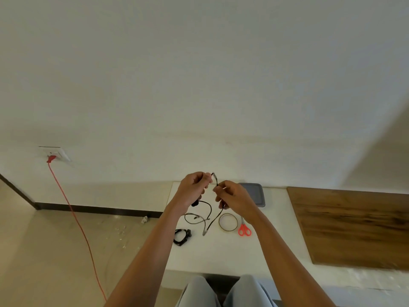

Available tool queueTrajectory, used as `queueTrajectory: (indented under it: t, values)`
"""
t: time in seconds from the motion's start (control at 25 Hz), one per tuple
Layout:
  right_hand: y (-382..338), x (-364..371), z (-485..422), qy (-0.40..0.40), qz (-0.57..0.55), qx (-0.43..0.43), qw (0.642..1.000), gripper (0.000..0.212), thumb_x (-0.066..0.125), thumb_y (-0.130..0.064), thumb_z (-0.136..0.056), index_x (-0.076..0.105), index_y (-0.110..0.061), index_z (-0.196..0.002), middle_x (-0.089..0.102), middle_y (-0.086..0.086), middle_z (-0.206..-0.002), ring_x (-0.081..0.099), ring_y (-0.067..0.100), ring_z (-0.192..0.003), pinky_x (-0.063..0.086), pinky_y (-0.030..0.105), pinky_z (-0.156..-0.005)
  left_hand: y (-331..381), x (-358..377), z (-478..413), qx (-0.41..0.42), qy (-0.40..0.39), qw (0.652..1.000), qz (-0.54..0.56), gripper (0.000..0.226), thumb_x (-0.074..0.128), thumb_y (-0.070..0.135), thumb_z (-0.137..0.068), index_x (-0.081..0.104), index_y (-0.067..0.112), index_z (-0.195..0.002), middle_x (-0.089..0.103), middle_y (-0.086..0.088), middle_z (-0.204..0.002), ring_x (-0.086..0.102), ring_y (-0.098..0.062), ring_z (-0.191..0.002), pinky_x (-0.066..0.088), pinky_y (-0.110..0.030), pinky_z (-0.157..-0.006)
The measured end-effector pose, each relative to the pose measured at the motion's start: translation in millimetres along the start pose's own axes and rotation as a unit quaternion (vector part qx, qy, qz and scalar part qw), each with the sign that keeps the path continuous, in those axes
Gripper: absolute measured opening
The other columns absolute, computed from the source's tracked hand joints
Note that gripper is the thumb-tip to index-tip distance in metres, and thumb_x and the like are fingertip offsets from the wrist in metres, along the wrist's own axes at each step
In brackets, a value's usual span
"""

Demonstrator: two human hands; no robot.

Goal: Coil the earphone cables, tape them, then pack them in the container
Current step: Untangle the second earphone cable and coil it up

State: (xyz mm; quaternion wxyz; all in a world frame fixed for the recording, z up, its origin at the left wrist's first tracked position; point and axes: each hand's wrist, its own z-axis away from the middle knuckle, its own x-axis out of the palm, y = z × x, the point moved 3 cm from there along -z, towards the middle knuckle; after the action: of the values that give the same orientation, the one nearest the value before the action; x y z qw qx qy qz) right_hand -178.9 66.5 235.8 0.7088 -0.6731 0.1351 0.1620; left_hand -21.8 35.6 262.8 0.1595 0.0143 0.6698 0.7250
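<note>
Fingers of left hand (194, 187) and right hand (232, 197) pinch black earphone cable (215, 181) mid-frame above desk (232, 251); coiling begins, next wind loops.

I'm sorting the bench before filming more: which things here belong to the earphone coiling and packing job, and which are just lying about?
Belong to the job:
earphone cable held in both hands
coiled black cable
tape roll
red scissors
grey container

Just lying about:
wooden board
red cord plugged into the wall socket
</note>
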Motion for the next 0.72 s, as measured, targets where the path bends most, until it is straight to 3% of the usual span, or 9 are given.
queueTrajectory:
  t: [0.12, 0.2, 0.32, 0.4, 0.52, 0.64, 0.72]
  values:
    - [4.3, -0.5, 6.6, 0.000, -0.001, -0.011, 1.000, 0.022, 0.056, -0.035, -0.092, 0.067, -0.031, -0.075, 0.065, -0.004, -0.063, 0.051, 0.008, -0.053, 0.041, 0.017, -0.051, 10.0, -12.5, 3.6, 0.029, 0.072, 0.996, -0.043, 0.027, 0.052, 0.038, -0.095, 0.064, 0.024, -0.075, 0.047, 0.010, -0.058, 0.040, -0.009, -0.050, 0.035, -0.023, -0.048]
    - [18.4, -6.1, 11.3, 0.006, -0.033, 0.015, 0.999, 0.037, 0.056, -0.053, -0.088, 0.067, -0.025, -0.066, 0.057, 0.000, -0.057, 0.046, 0.009, -0.053, 0.039, 0.018, -0.052, 13.9, -28.3, 3.1, 0.071, 0.114, 0.985, -0.112, 0.027, 0.052, 0.038, -0.095, 0.064, 0.018, -0.080, 0.048, 0.010, -0.060, 0.041, -0.004, -0.051, 0.034, -0.021, -0.051]
    - [40.5, -5.0, 17.6, -0.019, 0.101, 0.042, 0.994, 0.052, 0.050, -0.063, -0.087, 0.062, -0.021, -0.058, 0.057, -0.010, -0.052, 0.046, 0.003, -0.047, 0.038, 0.018, -0.053, 15.0, -43.8, 1.7, 0.107, 0.122, 0.973, -0.162, 0.027, 0.053, 0.036, -0.095, 0.065, 0.015, -0.081, 0.047, 0.005, -0.057, 0.036, -0.003, -0.043, 0.029, -0.021, -0.049]
    - [54.6, -1.0, 19.6, -0.030, 0.168, 0.051, 0.984, 0.045, 0.049, -0.047, -0.095, 0.063, -0.015, -0.066, 0.059, -0.011, -0.056, 0.055, 0.005, -0.055, 0.044, 0.027, -0.057, 11.6, -46.3, -0.3, 0.096, 0.105, 0.975, -0.170, 0.026, 0.055, 0.034, -0.094, 0.066, 0.016, -0.079, 0.053, -0.002, -0.062, 0.035, -0.004, -0.044, 0.031, -0.020, -0.048]
    - [58.5, 3.1, 20.5, -0.024, 0.120, 0.073, 0.990, 0.025, 0.044, -0.013, -0.095, 0.062, -0.013, -0.078, 0.067, 0.000, -0.078, 0.064, 0.017, -0.078, 0.053, 0.039, -0.080, 0.9, -40.8, 1.1, 0.043, 0.081, 0.986, -0.138, 0.025, 0.054, 0.034, -0.095, 0.066, 0.020, -0.078, 0.054, 0.004, -0.067, 0.042, -0.008, -0.053, 0.037, -0.018, -0.049]
    - [37.3, 14.9, 18.1, -0.021, 0.004, 0.066, 0.998, 0.018, 0.053, -0.014, -0.092, 0.060, -0.019, -0.108, 0.070, -0.001, -0.099, 0.068, 0.011, -0.090, 0.054, 0.031, -0.088, -7.5, -27.7, 3.6, 0.016, 0.058, 0.994, -0.095, 0.021, 0.053, 0.029, -0.096, 0.065, 0.024, -0.080, 0.058, 0.014, -0.073, 0.052, 0.001, -0.061, 0.040, -0.019, -0.058]
    - [15.7, 26.4, 12.4, -0.025, -0.102, 0.038, 0.994, 0.029, 0.061, -0.018, -0.091, 0.053, -0.022, -0.119, 0.070, -0.003, -0.104, 0.069, 0.011, -0.091, 0.055, 0.025, -0.086, -9.8, -16.4, 3.8, 0.016, 0.024, 0.996, -0.082, 0.019, 0.053, 0.028, -0.096, 0.065, 0.024, -0.082, 0.059, 0.013, -0.072, 0.054, 0.002, -0.063, 0.041, -0.020, -0.061]
